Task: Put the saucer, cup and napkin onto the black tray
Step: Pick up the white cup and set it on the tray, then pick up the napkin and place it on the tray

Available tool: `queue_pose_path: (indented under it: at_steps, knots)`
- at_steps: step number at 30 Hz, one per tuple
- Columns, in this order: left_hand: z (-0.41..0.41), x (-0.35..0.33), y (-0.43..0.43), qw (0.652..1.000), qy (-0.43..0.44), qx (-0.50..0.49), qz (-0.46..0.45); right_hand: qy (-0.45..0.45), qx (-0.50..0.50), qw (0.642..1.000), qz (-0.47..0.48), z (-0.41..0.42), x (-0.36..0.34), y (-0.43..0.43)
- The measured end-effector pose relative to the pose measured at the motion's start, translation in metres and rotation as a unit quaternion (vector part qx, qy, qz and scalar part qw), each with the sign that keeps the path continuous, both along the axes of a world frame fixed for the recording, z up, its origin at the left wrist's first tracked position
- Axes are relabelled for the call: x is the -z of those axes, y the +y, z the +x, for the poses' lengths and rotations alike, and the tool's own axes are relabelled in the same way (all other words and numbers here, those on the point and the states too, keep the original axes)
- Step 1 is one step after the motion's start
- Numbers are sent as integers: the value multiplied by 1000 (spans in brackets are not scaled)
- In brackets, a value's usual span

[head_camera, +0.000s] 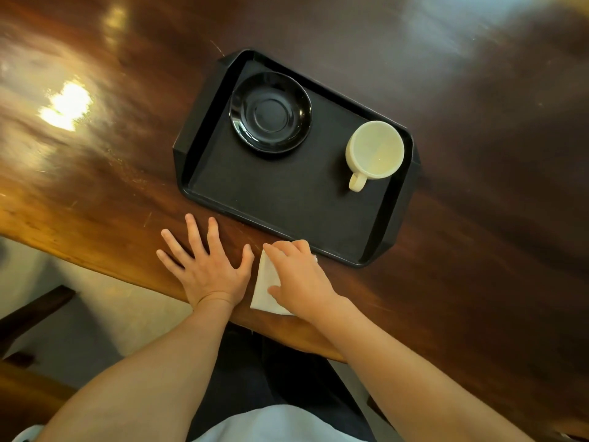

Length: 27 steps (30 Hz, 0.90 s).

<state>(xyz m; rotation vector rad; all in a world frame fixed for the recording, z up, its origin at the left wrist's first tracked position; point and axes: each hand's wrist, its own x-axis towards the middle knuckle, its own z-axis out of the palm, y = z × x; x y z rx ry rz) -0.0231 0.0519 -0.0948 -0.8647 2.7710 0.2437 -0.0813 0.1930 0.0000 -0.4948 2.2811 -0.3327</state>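
The black tray (287,199) lies at an angle on the wooden table. A black saucer (270,112) sits in its far left part. A cream cup (374,151) stands upright in its far right part, handle toward me. The white folded napkin (266,282) lies on the table between the tray's near rim and the table's front edge. My right hand (299,279) rests on the napkin, fingers curled over its far edge and thumb on its near side. My left hand (205,266) lies flat beside it on the table, fingers spread, holding nothing.
The glossy brown table (111,173) stretches left, right and beyond the tray, with bright light reflections at the left. Its front edge (134,269) runs diagonally just under my wrists. A dark wooden chair part (28,314) shows below at the left.
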Motion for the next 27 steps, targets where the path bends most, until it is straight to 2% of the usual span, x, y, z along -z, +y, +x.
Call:
queue_pose_path:
  at_steps: [2, 4, 9, 14, 21, 27]
  knots:
    - [1, 0, -1, 1000, -4, 0, -2, 45, -51, 997, 38, 7, 6, -5]
    - [2, 1, -1, 1000, -5, 1, -3, 67, -56, 994, 58, 12, 9, -8]
    - [1, 0, -1, 1000, -2, -1, -4, 80, -9, 994, 71, 18, 10, -5]
    - [1, 1, -1, 1000, -1, 0, -5, 91, 56, 994, 22, 19, 6, 4]
    - [1, 1, -1, 1000, -5, -2, -5, 16, 97, 995, 23, 10, 6, 9]
    - [0, 0, 0, 1000, -7, 0, -7, -2, 106, 994, 20, 7, 6, 12]
